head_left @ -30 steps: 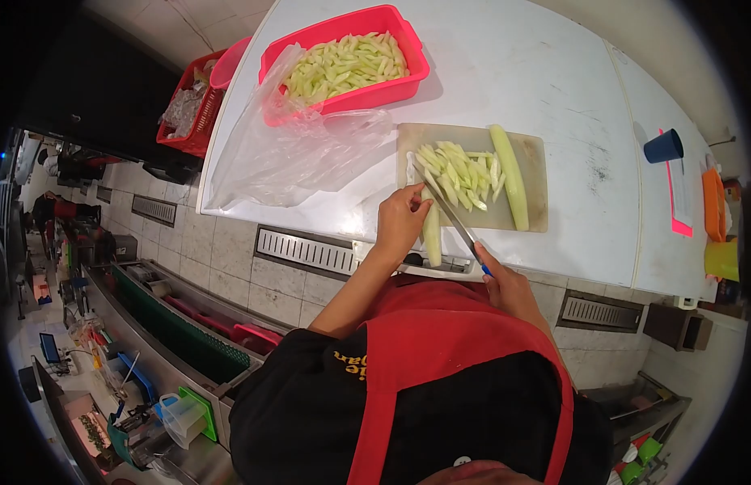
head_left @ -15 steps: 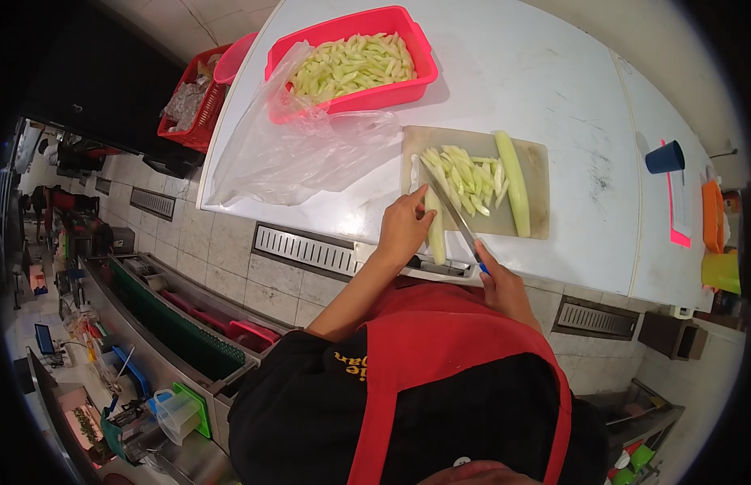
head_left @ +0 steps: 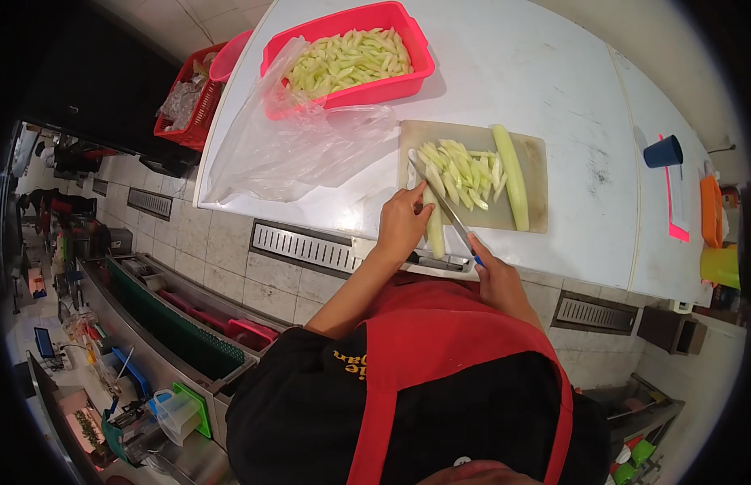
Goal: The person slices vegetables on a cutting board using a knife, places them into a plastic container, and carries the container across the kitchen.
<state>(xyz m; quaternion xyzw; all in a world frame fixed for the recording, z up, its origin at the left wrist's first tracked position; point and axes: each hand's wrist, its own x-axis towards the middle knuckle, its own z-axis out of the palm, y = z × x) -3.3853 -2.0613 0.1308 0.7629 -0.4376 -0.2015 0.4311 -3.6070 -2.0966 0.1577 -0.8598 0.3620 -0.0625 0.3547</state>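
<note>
My left hand (head_left: 401, 220) is closed on a peeled, pale green cucumber (head_left: 436, 237) at the left side of the cutting board. The cucumber's near end sticks out past the table edge. In my right hand (head_left: 500, 279) is a kitchen knife (head_left: 459, 226) with a blue handle. Its blade slants up and left, and its tip lies by my left fingertips at the cucumber's far end. Cut cucumber strips (head_left: 463, 173) lie heaped right of the blade. Another peeled cucumber (head_left: 513, 179) rests along the right side of the cutting board (head_left: 538, 194).
Beyond the board stands a pink tub (head_left: 375, 94) of cut strips, with a clear plastic bag (head_left: 286, 166) spread beside it. A dark blue cup (head_left: 664, 152) and an orange container (head_left: 711, 212) are at the far right. A red basket (head_left: 199, 109) stands left of the table.
The knife and my right hand have shifted slightly left and up, the blade tip moving across the cucumber's end. My left hand keeps its hold. The whole view has shifted slightly.
</note>
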